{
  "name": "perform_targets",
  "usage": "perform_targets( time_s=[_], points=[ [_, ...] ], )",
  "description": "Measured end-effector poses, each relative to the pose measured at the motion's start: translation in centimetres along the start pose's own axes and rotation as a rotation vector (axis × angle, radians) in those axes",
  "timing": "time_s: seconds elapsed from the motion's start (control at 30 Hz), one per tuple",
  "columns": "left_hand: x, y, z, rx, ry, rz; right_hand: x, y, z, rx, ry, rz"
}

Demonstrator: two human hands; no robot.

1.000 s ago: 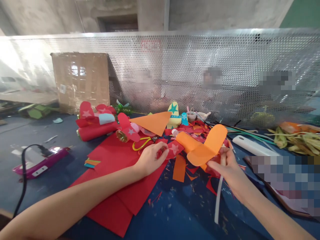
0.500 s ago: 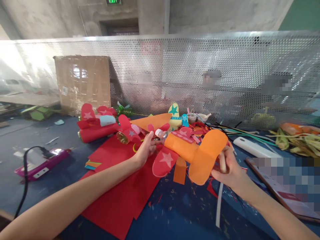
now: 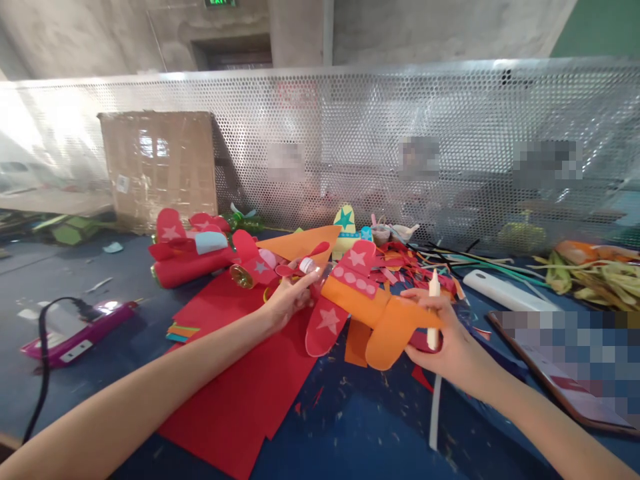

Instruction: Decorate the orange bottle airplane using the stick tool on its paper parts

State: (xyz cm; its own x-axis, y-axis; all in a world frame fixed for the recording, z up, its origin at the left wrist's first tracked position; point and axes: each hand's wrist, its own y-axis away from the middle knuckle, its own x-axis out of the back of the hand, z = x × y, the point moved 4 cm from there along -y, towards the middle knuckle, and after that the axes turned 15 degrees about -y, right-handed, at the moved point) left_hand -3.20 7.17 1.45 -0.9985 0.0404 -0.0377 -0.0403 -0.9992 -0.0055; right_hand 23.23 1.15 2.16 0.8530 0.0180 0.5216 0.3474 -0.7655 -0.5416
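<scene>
Between my hands is a toy airplane (image 3: 350,304) made from a plastic bottle wrapped in orange paper, with red star-marked wings. My left hand (image 3: 287,300) is closed round its nose by the white bottle cap (image 3: 307,265), where a red propeller (image 3: 320,249) shows. My right hand (image 3: 445,340) grips the tail end and also holds a cream pen-like stick (image 3: 433,310) upright, tip up. The orange tail piece (image 3: 390,341) hangs down on the near side. Fingers partly hide both ends.
Red sheets (image 3: 225,400) lie under my left arm. Other red paper airplanes (image 3: 193,257) sit at the left, near a cardboard box (image 3: 157,170). A purple power strip (image 3: 80,337), paper scraps (image 3: 405,263), a white tool (image 3: 505,290) and a tablet (image 3: 565,373) are around.
The airplane has been rolled, so its upper wing and pink dots now show and the tail sheet has turned. The stick in my right hand now stands upright.
</scene>
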Motion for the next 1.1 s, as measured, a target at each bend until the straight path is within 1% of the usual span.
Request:
perform_targets(
  time_s=[0.03,0.1,0.2,0.27,0.33,0.43,0.5,0.57,0.6,0.7,0.8,0.93,1.03,1.07,1.1],
  points=[
    [0.0,0.0,0.0,0.002,-0.005,0.002,0.0,0.0,-0.1,0.052,0.017,-0.006],
    [0.1,0.0,0.1,-0.006,-0.020,0.005,0.1,0.0,0.0,0.102,0.065,0.022],
    [0.2,-0.2,0.2,-0.009,-0.021,0.006,0.6,0.1,0.0,0.134,0.141,0.147],
    [0.3,-0.2,0.2,-0.016,-0.016,0.006,1.0,0.1,0.0,0.125,0.163,0.245],
    [0.4,-0.2,0.3,-0.030,-0.011,0.007,1.3,0.0,0.3,0.063,0.132,0.300],
    [0.4,-0.2,0.4,-0.051,-0.009,0.007,1.4,-0.2,1.0,-0.083,0.020,0.289],
    [0.5,-0.2,0.3,-0.054,-0.014,0.004,1.4,-0.3,1.5,-0.146,-0.019,0.258],
    [0.5,-0.2,0.2,-0.050,-0.020,0.004,1.5,-0.4,1.9,-0.154,-0.033,0.235],
    [0.6,-0.3,0.1,-0.046,-0.023,0.005,1.6,-0.4,2.0,-0.136,-0.054,0.234],
    [0.7,-0.4,-0.1,-0.025,-0.036,0.015,1.5,-0.4,2.4,-0.109,-0.152,0.227],
    [0.9,-0.5,-0.2,0.008,-0.059,0.037,1.3,-0.3,2.4,-0.151,-0.210,0.203],
    [1.1,-0.4,0.1,0.032,-0.096,0.090,1.4,-0.3,1.8,-0.172,-0.214,0.222],
    [1.7,-0.4,0.5,-0.005,-0.150,0.183,1.5,-0.5,1.8,-0.214,-0.217,0.202],
    [2.3,-0.4,0.8,-0.042,-0.244,0.272,1.4,-0.6,1.8,-0.234,-0.222,0.191],
    [2.7,-0.5,1.1,-0.067,-0.346,0.332,1.4,-0.7,1.9,-0.257,-0.223,0.173]
  ],
)
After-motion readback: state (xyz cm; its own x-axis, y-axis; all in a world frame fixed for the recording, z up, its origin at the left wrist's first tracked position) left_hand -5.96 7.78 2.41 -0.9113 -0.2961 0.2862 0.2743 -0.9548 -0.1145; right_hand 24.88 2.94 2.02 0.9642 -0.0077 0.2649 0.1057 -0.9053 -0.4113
